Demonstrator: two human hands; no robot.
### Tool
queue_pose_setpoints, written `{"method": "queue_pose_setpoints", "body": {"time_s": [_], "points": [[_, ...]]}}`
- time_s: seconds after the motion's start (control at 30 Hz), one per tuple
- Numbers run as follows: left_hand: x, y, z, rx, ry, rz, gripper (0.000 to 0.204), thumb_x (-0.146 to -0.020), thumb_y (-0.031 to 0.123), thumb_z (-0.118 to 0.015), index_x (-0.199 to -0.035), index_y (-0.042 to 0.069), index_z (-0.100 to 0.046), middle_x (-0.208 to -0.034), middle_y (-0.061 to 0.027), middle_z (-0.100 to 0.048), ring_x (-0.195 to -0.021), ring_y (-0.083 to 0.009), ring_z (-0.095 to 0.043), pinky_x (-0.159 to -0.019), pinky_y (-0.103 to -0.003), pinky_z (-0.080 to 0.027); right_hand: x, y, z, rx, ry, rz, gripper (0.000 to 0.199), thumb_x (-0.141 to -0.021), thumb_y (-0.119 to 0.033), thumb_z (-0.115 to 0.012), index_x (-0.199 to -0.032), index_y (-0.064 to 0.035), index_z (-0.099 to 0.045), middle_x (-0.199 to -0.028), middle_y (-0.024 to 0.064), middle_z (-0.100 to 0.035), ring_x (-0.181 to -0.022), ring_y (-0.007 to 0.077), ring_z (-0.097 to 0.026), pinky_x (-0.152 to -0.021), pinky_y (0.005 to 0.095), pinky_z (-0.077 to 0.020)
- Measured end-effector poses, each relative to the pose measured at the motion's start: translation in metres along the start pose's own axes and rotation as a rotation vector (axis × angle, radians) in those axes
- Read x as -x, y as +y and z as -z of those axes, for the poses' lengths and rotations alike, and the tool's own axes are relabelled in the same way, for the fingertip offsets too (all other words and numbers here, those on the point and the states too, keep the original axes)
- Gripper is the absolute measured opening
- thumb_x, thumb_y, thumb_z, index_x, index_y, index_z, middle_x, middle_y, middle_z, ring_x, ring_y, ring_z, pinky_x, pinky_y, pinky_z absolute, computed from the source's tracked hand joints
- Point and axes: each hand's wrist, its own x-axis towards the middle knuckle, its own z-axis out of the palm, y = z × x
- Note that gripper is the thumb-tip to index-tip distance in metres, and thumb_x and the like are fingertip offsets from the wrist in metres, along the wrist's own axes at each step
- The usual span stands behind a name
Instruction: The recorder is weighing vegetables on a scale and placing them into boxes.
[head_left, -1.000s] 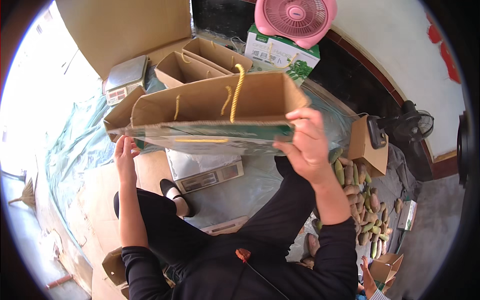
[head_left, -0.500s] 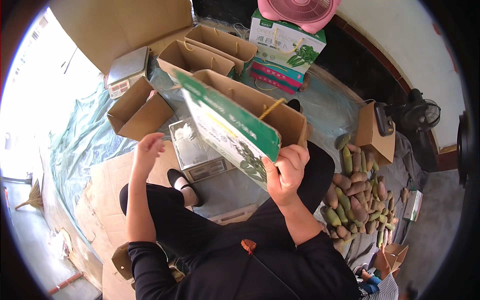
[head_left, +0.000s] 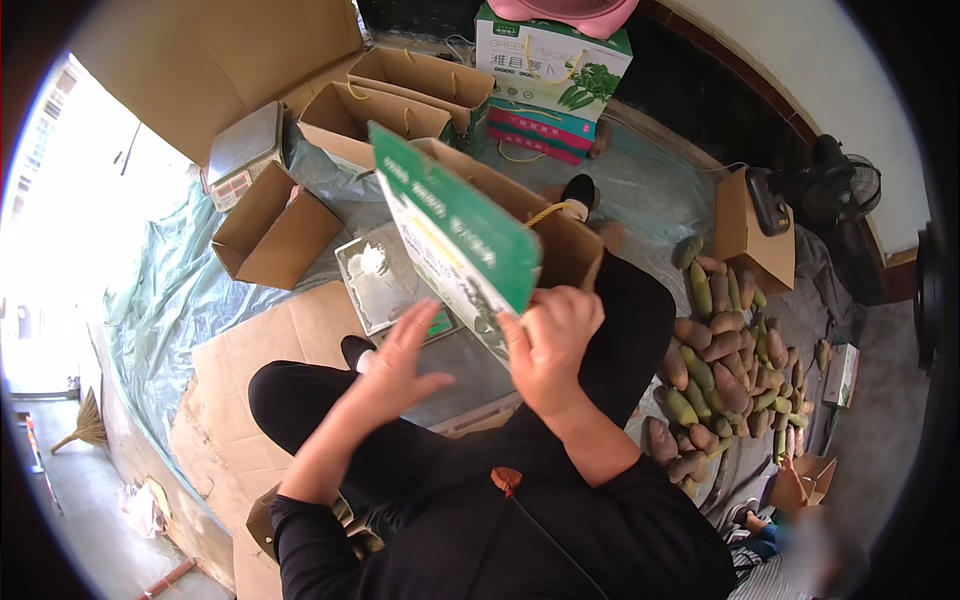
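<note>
A green and white cardboard carton with a yellow rope handle stands tilted in front of me, its top flap raised. My right hand is closed on the carton's near end, thumb on the printed side and fingers over the edge. Holding nothing, my left hand is just left of the carton's lower side, fingers stretched and thumb spread. Behind that hand lies a flat metal scale with a white smear on its plate, partly hidden by the carton and the hand.
Open cardboard boxes stand ahead and left, near another scale. Many green and reddish radishes are heaped at right. A black fan is beside a brown box. Stacked cartons carry a pink fan. Another person appears lower right.
My left hand has moved right and nearer the carton, its fingers stretching out. The carton, in my right hand, has shifted slightly and turned more upright.
</note>
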Motion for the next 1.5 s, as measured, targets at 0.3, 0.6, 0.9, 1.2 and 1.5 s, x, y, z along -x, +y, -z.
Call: {"method": "queue_pose_setpoints", "body": {"time_s": [0.3, 0.6, 0.9, 1.2, 1.5], "points": [[0.040, 0.026, -0.087, 0.543, 0.536, 0.123, 0.071, -0.076, 0.002, -0.071, -0.133, 0.003, -0.027, -0.122, -0.0116, -0.047, -0.113, -0.0216, -0.048, -0.093, -0.033, -0.043, 0.024, -0.044, 0.032, -0.242, -0.465, 0.229, 0.033, -0.075, -0.015, -0.063, -0.106, -0.0048, -0.061, -0.110, 0.0041, -0.058, -0.100, 0.0193, -0.054, -0.088, 0.0436, -0.0344], [0.071, 0.026, -0.073, 0.839, 0.685, 0.199, 0.044, -0.088, 0.001, -0.042, -0.131, 0.001, -0.033, -0.123, -0.0106, -0.048, -0.111, -0.0195, -0.050, -0.094, -0.031, -0.041, 0.029, -0.043, 0.030, -0.660, -0.713, 0.269, 0.045, -0.076, -0.012, -0.067, -0.119, -0.0069, -0.055, -0.117, 0.0076, -0.057, -0.107, 0.0266, -0.054, -0.082, 0.0380, -0.0444], [0.074, 0.035, -0.068, 0.911, 0.965, 0.321, 0.034, -0.097, 0.022, -0.044, -0.122, -0.002, -0.045, -0.109, -0.0075, -0.056, -0.093, -0.0120, -0.053, -0.076, -0.025, -0.044, -0.030, -0.012, 0.037, -0.747, -0.470, 0.471, 0.027, -0.080, -0.010, -0.054, -0.106, -0.0092, -0.062, -0.101, 0.0050, -0.064, -0.093, 0.0244, -0.059, -0.078, 0.0360, -0.0488], [0.076, 0.034, -0.069, 0.971, 0.978, 0.288, 0.026, -0.095, 0.016, -0.045, -0.113, -0.002, -0.050, -0.102, -0.0062, -0.057, -0.082, -0.0098, -0.052, -0.067, -0.023, -0.041, -0.088, 0.071, -0.063, -0.133, -0.478, 0.723, 0.029, -0.077, -0.001, -0.054, -0.101, -0.0149, -0.064, -0.115, 0.0034, -0.059, -0.121, 0.0254, -0.046, -0.089, 0.0392, -0.0386], [0.072, 0.038, -0.035, 0.840, 0.964, 0.198, 0.026, -0.095, 0.012, -0.042, -0.113, -0.005, -0.051, -0.104, -0.0066, -0.057, -0.090, -0.0117, -0.054, -0.073, -0.023, -0.043, -0.115, 0.065, -0.046, -0.089, -0.675, 0.781, 0.012, -0.075, -0.005, -0.058, -0.078, -0.0155, -0.060, -0.089, -0.0024, -0.059, -0.113, 0.0198, -0.051, -0.091, 0.0414, -0.0377]]}}
